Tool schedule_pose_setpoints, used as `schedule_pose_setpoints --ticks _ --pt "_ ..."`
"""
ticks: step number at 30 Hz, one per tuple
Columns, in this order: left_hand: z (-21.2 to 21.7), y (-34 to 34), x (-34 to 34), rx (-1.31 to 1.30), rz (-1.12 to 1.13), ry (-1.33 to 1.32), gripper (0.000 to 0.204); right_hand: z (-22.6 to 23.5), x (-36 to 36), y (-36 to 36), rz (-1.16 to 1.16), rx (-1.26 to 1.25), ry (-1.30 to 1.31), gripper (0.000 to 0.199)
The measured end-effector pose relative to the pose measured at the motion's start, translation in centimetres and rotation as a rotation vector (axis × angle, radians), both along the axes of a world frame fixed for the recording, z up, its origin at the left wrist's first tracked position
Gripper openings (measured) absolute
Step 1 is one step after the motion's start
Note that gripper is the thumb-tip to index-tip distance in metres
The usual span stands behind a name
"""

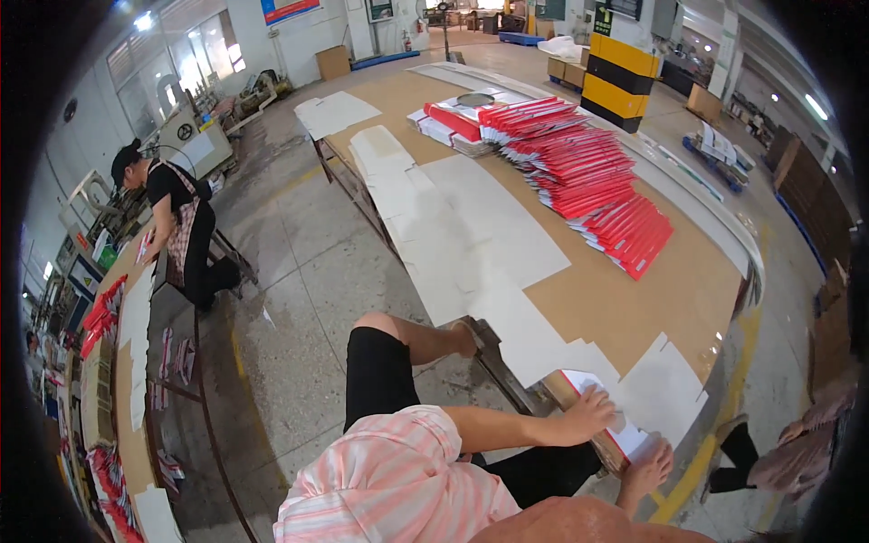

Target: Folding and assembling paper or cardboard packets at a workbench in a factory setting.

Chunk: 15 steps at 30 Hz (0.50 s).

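Note:
At the near edge of the work table, a flat white card piece with red edges (628, 438), perhaps a carton blank, lies under both my hands. My left hand (587, 416) bends its fingers over the upper part of the piece. Its lower end is held by my right hand (648, 465), with the fingers curled on the edge. Beyond them, a long fanned row of red and white flat pieces (588, 172) spreads over the table. Whether the piece under my hands is folded or glued cannot be made out.
Brown board (625, 290) and white sheets (453, 226) cover the table. A round dish (475, 100) sits beside stacked red and white pieces at the far end. A co-worker (176, 217) bends over another table at left. A striped pillar (619, 81) stands behind; another person (797, 448) is at right.

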<state>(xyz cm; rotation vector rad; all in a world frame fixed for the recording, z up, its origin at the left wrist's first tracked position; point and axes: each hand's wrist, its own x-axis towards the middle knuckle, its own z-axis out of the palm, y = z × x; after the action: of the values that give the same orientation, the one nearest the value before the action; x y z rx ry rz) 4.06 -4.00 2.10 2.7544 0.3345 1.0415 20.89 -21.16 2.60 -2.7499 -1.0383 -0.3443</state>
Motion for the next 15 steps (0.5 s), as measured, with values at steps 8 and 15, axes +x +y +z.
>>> schedule_pose_setpoints --ticks 8,15 --pt "0.9 10.9 -4.5 -0.456 0.05 0.222 0.015 0.8 -1.4 -7.0 -0.108 0.973 0.828 0.065" --pt "-2.0 3.8 -0.3 -0.388 -0.172 0.007 0.014 5.0 -2.0 1.8 0.054 1.249 0.752 0.053"
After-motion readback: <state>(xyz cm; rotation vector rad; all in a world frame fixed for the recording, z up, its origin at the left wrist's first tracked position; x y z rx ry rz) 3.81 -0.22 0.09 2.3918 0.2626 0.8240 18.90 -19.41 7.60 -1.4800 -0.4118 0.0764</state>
